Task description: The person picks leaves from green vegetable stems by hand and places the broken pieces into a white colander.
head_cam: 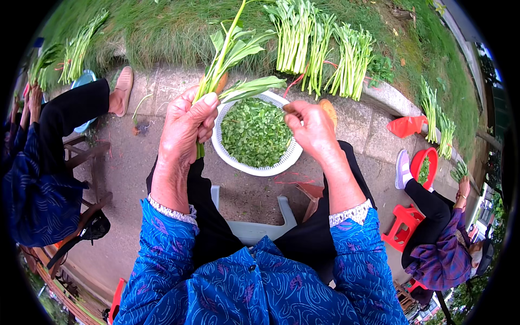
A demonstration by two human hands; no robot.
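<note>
My left hand (189,122) is closed around several leafy green stalks (219,65), which stick up past the thumb, with their lower ends below the fist. My right hand (310,124) is over the right rim of a white plastic basket (260,172), thumb and fingertips close together; whether something thin is between them cannot be told. Chopped or torn green leaves (256,132) fill much of the basket, which sits on the ground between my feet.
Tied bundles of green stalks (294,40) stand on the grass edge ahead. A person (44,195) sits at the left by a blue basin (83,79). Another person (438,252) sits at the right near a red basin (434,162) and a red stool (402,227). A red bag (406,126) lies by the curb.
</note>
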